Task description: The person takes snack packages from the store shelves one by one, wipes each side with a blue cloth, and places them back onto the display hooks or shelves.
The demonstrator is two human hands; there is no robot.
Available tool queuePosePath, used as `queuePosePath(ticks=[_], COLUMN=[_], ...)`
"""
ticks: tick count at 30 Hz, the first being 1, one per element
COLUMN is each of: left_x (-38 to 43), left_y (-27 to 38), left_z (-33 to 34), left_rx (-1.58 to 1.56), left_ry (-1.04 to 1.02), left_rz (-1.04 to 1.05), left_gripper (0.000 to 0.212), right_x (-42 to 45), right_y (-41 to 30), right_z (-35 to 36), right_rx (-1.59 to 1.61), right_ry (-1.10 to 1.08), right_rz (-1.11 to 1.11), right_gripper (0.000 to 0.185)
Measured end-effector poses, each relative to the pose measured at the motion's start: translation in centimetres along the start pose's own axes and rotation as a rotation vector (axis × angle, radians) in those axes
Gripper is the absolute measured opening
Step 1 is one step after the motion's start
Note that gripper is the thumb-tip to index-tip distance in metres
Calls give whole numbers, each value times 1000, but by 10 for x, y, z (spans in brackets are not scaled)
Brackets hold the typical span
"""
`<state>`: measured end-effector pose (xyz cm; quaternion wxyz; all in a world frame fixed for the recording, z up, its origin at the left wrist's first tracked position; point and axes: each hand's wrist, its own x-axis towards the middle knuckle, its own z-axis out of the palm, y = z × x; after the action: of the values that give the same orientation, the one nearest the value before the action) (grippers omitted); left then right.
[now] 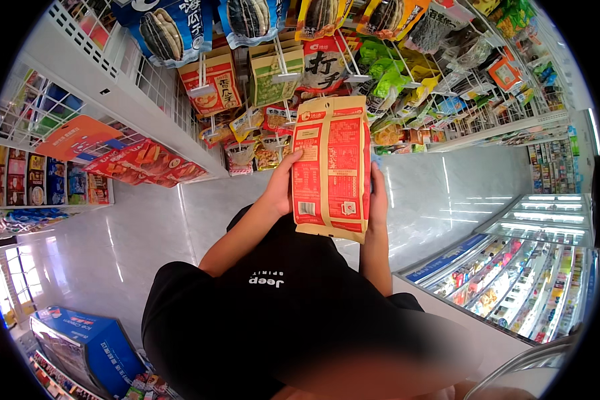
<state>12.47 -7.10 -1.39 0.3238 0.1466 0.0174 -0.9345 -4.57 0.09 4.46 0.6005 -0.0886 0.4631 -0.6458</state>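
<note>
A red and tan paper snack bag is held upright between both hands in front of my chest, its printed back with a barcode facing the camera. My left hand grips its left edge, thumb on the front. Along the right edge lies my right hand, its fingers partly hidden behind the bag; a bit of something blue shows beside the fingertips. Beyond the bag, a similar red and tan bag hangs on a rack hook, next to a green and tan bag.
Blue sunflower seed bags and orange ones hang at the top of the wire rack. A white shelf post stands to the left, with red packets near it. An open refrigerated display is at the right, a blue freezer at the lower left.
</note>
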Motion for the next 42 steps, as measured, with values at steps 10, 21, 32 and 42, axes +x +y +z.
queuePosePath(ticks=[10, 21, 32, 42], left_x=[-7, -11, -15, -14], left_y=[-7, -17, -13, -13], left_z=[-6, 28, 34, 42], left_rx=[118, 615, 1023, 1131], left_ry=[-53, 0, -87, -105], left_rz=[-23, 371, 402, 393], left_gripper=[51, 75, 78, 69], right_x=[-8, -11, 16, 14], right_y=[-61, -17, -35, -31], right_z=[14, 40, 34, 62], right_rx=[44, -1614, -1278, -1436], right_ry=[107, -245, 8, -71], right_rz=[-432, -1171, -1139, -1274], right_gripper=[57, 54, 45, 52])
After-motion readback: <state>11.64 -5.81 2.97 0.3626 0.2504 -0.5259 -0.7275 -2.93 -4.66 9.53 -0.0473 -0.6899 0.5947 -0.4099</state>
